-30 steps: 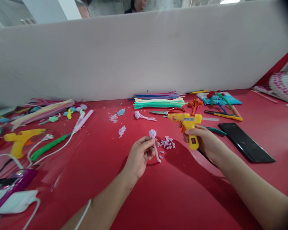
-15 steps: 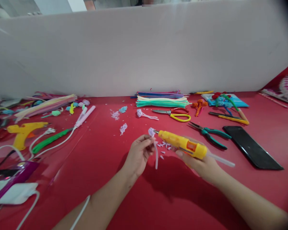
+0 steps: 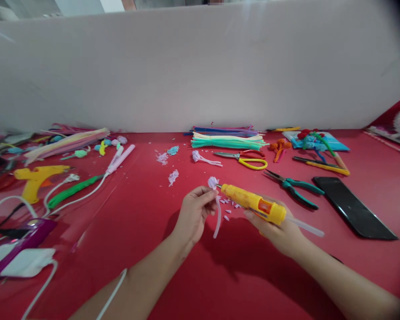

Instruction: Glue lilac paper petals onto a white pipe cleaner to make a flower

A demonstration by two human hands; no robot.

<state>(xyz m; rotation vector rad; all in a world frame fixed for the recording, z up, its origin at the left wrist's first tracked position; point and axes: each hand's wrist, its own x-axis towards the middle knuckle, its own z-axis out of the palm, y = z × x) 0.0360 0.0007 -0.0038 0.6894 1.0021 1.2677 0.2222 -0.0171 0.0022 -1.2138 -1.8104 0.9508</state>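
Note:
Between thumb and fingers, my left hand [image 3: 196,212] pinches a small lilac fuzzy flower [image 3: 213,182], whose pale stem hangs down below the fingers. My right hand [image 3: 280,229] is wrapped round a yellow glue gun [image 3: 250,200] with a clear glue stick [image 3: 305,226] out of its back. The gun's metal nozzle is at the right side of the flower, touching it or very close. Small lilac pieces [image 3: 227,212] lie on the red table [image 3: 136,231] under the nozzle, partly hidden by the gun and hands.
Scissors [image 3: 243,158], a second lilac flower [image 3: 196,155] and pipe cleaners [image 3: 226,141] lie behind the hands. Pliers [image 3: 295,186] and a black phone [image 3: 355,209] are at right. Another yellow glue gun [image 3: 36,178], a purple power strip [image 3: 33,242] and white cables [image 3: 83,202] are at left.
The nozzle has shifted slightly down relative to the flower. The flower's stem leans more to the left at its lower end. Both hands keep their holds, and the view has shifted slightly.

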